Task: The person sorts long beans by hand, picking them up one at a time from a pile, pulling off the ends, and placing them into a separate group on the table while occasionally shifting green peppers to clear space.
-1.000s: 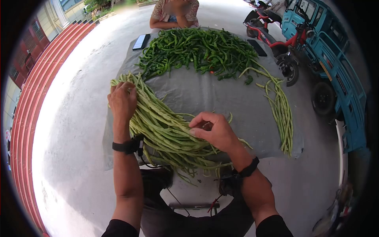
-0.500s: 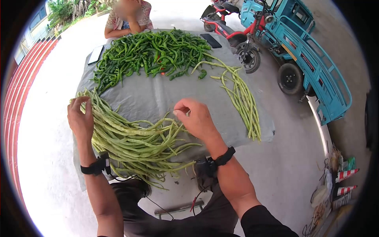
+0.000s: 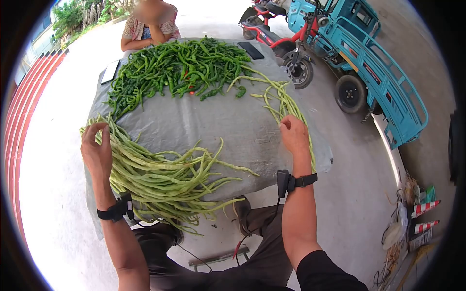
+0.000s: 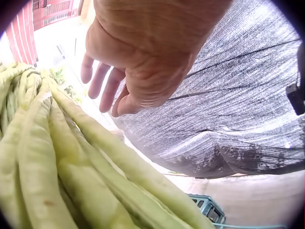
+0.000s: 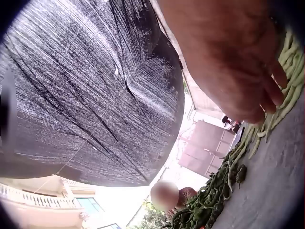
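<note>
A large pile of long yardlong beans point(image 3: 155, 174) spreads over the front left of the sheet-covered table point(image 3: 194, 119). At the pile's left end is my left hand point(image 3: 97, 148), fingers loosely bent; in the left wrist view these fingers point(image 4: 112, 88) hang over the beans point(image 4: 71, 157) with nothing gripped. My right hand point(image 3: 295, 136) is over a smaller bundle of yardlong beans point(image 3: 286, 104) along the right edge. Its fingers are loosely bent, fingertips right at the beans point(image 5: 291, 78) in the right wrist view. The palm's underside is hidden from the head camera.
Green chili peppers point(image 3: 170, 68) are heaped along the table's far side, between a white phone point(image 3: 110, 72) and a black phone point(image 3: 251, 50). A person point(image 3: 150, 29) sits beyond them. A red scooter point(image 3: 291, 43) and a blue cargo tricycle point(image 3: 374, 68) stand at the right.
My right hand has left the large bean pile and moved right to the smaller bundle. The left hand stays at the pile's left end. The head view has swung right.
</note>
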